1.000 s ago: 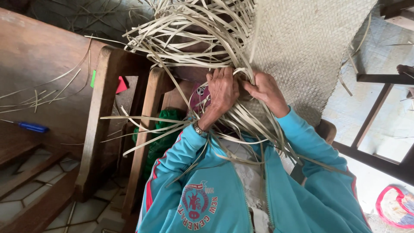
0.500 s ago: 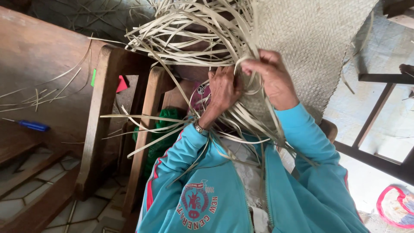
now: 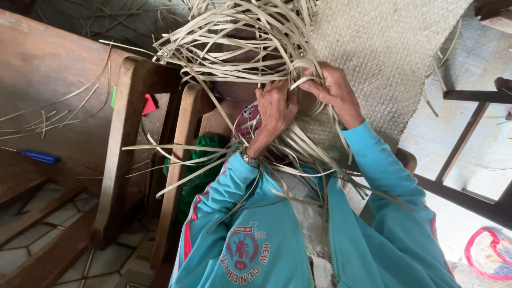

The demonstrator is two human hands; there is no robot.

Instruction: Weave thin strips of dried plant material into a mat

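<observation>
While gripping strips point(image 3: 250, 42), both hands meet.

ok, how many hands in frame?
2. The left hand grips the loose strips at centre; the right hand beside it pinches strips at the woven mat edge. No others visible.

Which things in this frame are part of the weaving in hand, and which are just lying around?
In use:
- left hand and right hand, both gripping the loose pale strips
- woven mat that the strips run from

Lying about:
- blue-handled tool on the wooden bench
- stray strips on the same bench
- green cloth
- wooden chair back
</observation>
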